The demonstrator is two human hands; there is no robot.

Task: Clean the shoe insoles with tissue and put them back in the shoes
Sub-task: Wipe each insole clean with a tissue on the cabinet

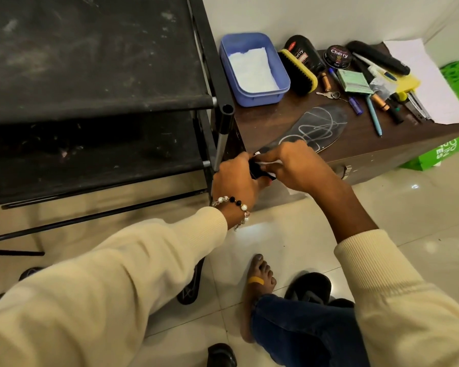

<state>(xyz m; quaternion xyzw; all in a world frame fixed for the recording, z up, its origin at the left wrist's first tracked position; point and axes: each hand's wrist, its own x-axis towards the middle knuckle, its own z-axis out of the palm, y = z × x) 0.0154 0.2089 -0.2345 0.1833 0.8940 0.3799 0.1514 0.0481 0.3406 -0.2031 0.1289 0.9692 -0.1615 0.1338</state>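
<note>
A black insole [321,125] with white scribble lines lies on the low brown table [265,120], its heel end sticking out over the front edge. My left hand [235,181] grips that heel end from the left. My right hand [289,162] pinches a small white tissue [269,163] against the insole right beside it. A blue tub [253,68] of white tissue stands at the table's back left. Black shoes sit on the floor: one [309,287] by my bare foot, another [221,354] at the bottom edge. A dark sole-shaped thing [191,290] shows under my left sleeve.
A black shoe rack [98,102] stands close on the left. The table also holds a yellow-backed brush [298,71], a polish bottle [306,53], a Cherry polish tin [338,55], keys, pens, tools and white paper [424,80]. A green bag [443,152] stands at the right.
</note>
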